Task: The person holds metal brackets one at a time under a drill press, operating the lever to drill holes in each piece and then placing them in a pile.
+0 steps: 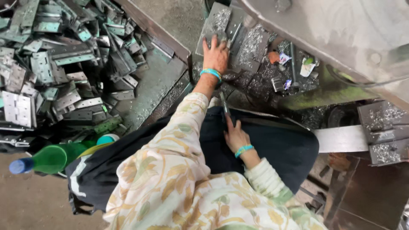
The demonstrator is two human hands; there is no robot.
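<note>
My left hand (216, 53) is stretched far, fingers spread flat on the grey metal plate (221, 25) amid swarf, long axis running near-to-far; my right hand (235, 137) sits near in my lap, pinched on a thin metal strip (224, 104) pointing toward that plate.

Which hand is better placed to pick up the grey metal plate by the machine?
Left. The left hand already lies flat on the grey metal plate strewn with shavings, arm stretched out. The right hand rests back on the lap, holding a thin metal piece.
</note>
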